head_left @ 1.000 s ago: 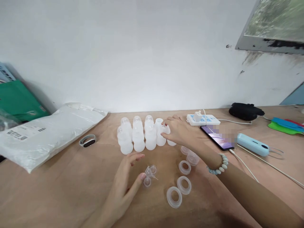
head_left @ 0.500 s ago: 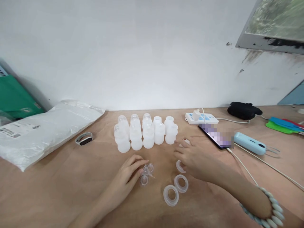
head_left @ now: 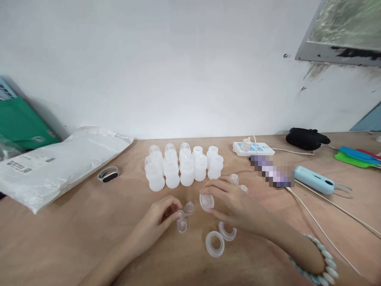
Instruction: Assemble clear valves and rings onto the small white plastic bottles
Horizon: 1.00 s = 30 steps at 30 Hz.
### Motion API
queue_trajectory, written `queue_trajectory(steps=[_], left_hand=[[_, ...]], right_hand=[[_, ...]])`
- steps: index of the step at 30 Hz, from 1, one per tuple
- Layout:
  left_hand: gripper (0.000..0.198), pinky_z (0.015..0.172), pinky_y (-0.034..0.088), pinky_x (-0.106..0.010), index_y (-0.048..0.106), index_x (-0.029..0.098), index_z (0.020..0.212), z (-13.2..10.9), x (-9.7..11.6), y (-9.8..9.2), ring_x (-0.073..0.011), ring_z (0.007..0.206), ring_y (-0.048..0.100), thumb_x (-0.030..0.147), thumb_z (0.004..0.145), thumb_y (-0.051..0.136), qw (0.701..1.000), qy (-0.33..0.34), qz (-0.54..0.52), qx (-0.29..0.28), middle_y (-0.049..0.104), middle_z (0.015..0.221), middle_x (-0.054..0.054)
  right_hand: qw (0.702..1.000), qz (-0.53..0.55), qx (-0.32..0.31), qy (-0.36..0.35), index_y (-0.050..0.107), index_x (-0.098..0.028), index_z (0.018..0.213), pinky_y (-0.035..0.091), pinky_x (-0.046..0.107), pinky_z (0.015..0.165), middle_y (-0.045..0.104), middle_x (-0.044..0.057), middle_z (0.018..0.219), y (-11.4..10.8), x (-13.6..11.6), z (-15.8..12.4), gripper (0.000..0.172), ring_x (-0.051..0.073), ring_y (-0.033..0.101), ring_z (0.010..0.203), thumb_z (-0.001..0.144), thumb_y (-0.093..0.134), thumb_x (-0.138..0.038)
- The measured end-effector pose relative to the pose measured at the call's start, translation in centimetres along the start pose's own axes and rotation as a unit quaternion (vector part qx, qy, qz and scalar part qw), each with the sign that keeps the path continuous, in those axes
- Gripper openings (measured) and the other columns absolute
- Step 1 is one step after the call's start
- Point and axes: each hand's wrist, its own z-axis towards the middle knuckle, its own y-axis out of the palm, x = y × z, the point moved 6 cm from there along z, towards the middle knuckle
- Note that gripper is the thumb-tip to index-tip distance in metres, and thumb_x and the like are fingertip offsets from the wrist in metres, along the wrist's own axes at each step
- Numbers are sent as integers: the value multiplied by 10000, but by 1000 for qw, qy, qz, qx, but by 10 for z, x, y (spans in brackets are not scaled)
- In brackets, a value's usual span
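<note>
My left hand (head_left: 160,218) pinches a clear bottle teat (head_left: 180,215) between thumb and fingers. Two more teats lie beside it, an upper teat (head_left: 189,207) and a lower teat (head_left: 182,226). In my right hand (head_left: 233,200), a translucent screw ring (head_left: 206,201) is gripped above the table, tilted so its inside shows. Below that hand, two other screw rings lie flat, a nearer ring (head_left: 208,244) and a farther ring (head_left: 228,238) partly under the hand. Small clear domed caps (head_left: 234,179) stand just beyond my right hand.
Several white baby bottles (head_left: 172,178) stand in two rows, some topped with clear caps. Left are a smart band (head_left: 110,177) and a white plastic parcel (head_left: 59,163). Right are a power strip (head_left: 264,149), a phone (head_left: 272,171), a light-blue device (head_left: 314,180) and cables.
My right hand has lifted a screw ring off the table and moved left with it. My left fingers have closed on a teat and raised it slightly.
</note>
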Motion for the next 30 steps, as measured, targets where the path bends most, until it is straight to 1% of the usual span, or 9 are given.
queue_trajectory(steps=[3, 6, 10, 15, 17, 20, 23, 26, 30], left_hand=[[153, 622, 447, -252, 634, 199, 871, 1, 2, -1, -172, 682, 606, 290, 923, 523, 1000, -11, -9, -4, 665, 742, 7], [147, 636, 460, -258, 651, 193, 849, 3, 2, -2, -179, 695, 622, 290, 896, 551, 1000, -12, -24, -4, 684, 748, -5], [157, 638, 463, -256, 647, 188, 784, 4, 1, -7, -173, 688, 610, 288, 881, 575, 997, -14, -74, 11, 662, 714, -6], [137, 659, 479, -252, 670, 178, 783, 0, 13, -14, -157, 701, 611, 280, 872, 644, 979, 23, -188, 77, 671, 761, -19], [116, 663, 491, -248, 685, 182, 789, -4, 20, -11, -158, 721, 628, 265, 867, 667, 969, 38, -230, 87, 677, 789, -24], [106, 658, 492, -238, 713, 185, 745, -11, 31, -4, -150, 724, 625, 235, 839, 705, 962, 64, -240, 115, 653, 808, -22], [146, 612, 463, -208, 709, 188, 676, -19, 38, 2, -118, 642, 577, 207, 821, 720, 959, 74, -221, 159, 602, 709, 7], [120, 581, 458, -187, 671, 198, 707, -25, 38, 9, -114, 607, 567, 182, 750, 782, 946, 60, -250, 197, 605, 653, 30], [231, 551, 458, -173, 656, 203, 790, -27, 35, 20, -118, 610, 599, 199, 670, 853, 930, 38, -314, 186, 650, 690, 33]], right_hand=[[998, 68, 12, 10, 616, -203, 1098, 507, 417, 918, 693, 78, 1113, 16, 6, -6, 266, 241, 633, 1049, 844, 649, -128], [990, 139, 25, 29, 606, -219, 1125, 519, 412, 918, 685, 75, 1132, 27, 18, -10, 294, 235, 638, 1064, 844, 654, -143], [970, 229, 64, 45, 597, -234, 1140, 520, 393, 925, 677, 65, 1125, 24, 26, -11, 304, 209, 644, 1059, 854, 660, -150], [950, 302, 68, 40, 633, -227, 1115, 514, 384, 934, 676, 58, 1105, 23, 13, -8, 311, 201, 645, 1041, 823, 730, -175], [937, 339, 66, 43, 638, -228, 1116, 525, 380, 917, 692, 55, 1079, 28, 5, -7, 341, 204, 658, 1014, 801, 768, -216], [912, 395, 101, 50, 649, -228, 1063, 539, 369, 891, 722, 51, 1028, 36, -7, -10, 360, 211, 682, 979, 754, 821, -296], [880, 445, 155, 66, 662, -236, 944, 551, 347, 843, 744, 42, 992, 43, -15, -14, 362, 212, 707, 927, 678, 879, -354], [852, 479, 189, 91, 657, -240, 818, 554, 342, 787, 755, 37, 975, 50, -18, -17, 336, 212, 718, 857, 622, 913, -336], [847, 474, 201, 135, 635, -228, 717, 526, 341, 777, 748, 29, 939, 58, -17, -20, 291, 213, 699, 839, 632, 901, -308]])
